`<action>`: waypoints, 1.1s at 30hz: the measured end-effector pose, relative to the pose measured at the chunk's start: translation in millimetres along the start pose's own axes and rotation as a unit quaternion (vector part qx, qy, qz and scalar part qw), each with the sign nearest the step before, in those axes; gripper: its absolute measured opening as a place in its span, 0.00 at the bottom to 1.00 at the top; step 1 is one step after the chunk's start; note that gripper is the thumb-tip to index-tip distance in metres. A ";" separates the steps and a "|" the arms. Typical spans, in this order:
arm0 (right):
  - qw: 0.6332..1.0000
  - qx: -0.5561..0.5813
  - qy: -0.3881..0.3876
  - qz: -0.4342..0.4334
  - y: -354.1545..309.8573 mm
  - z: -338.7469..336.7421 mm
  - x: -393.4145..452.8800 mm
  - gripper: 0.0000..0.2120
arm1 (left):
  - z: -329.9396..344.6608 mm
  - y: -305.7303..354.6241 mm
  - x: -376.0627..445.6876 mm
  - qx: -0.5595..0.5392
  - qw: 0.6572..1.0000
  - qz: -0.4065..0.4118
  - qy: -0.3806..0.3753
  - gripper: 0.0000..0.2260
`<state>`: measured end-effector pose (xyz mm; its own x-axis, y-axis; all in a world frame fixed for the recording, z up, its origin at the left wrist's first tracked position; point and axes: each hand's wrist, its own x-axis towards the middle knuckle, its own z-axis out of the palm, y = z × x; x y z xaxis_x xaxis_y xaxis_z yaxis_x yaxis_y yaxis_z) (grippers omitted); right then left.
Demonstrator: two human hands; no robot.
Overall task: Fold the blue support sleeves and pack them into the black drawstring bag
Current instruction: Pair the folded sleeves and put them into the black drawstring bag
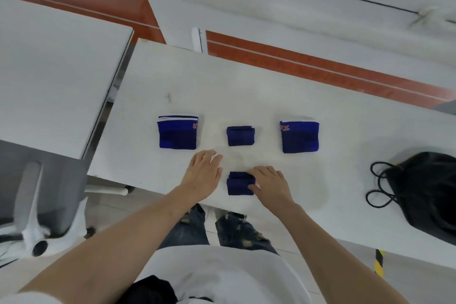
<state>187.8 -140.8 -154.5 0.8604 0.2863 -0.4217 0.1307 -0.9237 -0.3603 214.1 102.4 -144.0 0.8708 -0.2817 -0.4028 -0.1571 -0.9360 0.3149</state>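
Here we have four folded dark-blue knitted support sleeves laid out on the pale white tabletop (246, 86): a large white-edged one at left (177, 134), a small one in the middle (240, 136), a large white-edged one at right (299, 136), and a small near one (238, 184) at the front edge, likely spread apart to keep each fold tidy. Our right hand (271, 184) rests on the near one, fingers flat and pressing, not clamped. Our left hand (203, 173) lies open just beside it, fingers spread, holding nothing. The black fabric drawstring bag (427, 187) waits well apart at right.
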 end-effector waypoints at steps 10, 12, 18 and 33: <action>0.997 0.027 0.044 0.052 31.0 -19.5 13.7 0.25 | 3.3 30.5 24.4 -0.030 0.996 -0.040 0.068 0.19; 0.999 0.018 0.034 0.028 31.6 -16.9 17.1 0.30 | -2.3 34.9 38.1 -0.043 0.995 -0.039 0.086 0.19; 1.000 0.000 0.022 0.007 31.7 -13.3 25.5 0.31 | -11.0 40.4 76.4 0.006 0.995 -0.001 0.100 0.29; 0.993 0.022 0.020 0.117 25.0 -11.8 9.1 0.22 | -7.1 35.4 93.6 0.089 0.995 0.036 0.006 0.30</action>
<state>204.7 -164.3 -157.6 0.8834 0.0548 -0.4654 -0.0950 -0.9516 -0.2923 293.4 44.4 -164.5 0.8599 -0.3477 -0.3737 -0.2980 -0.9364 0.1856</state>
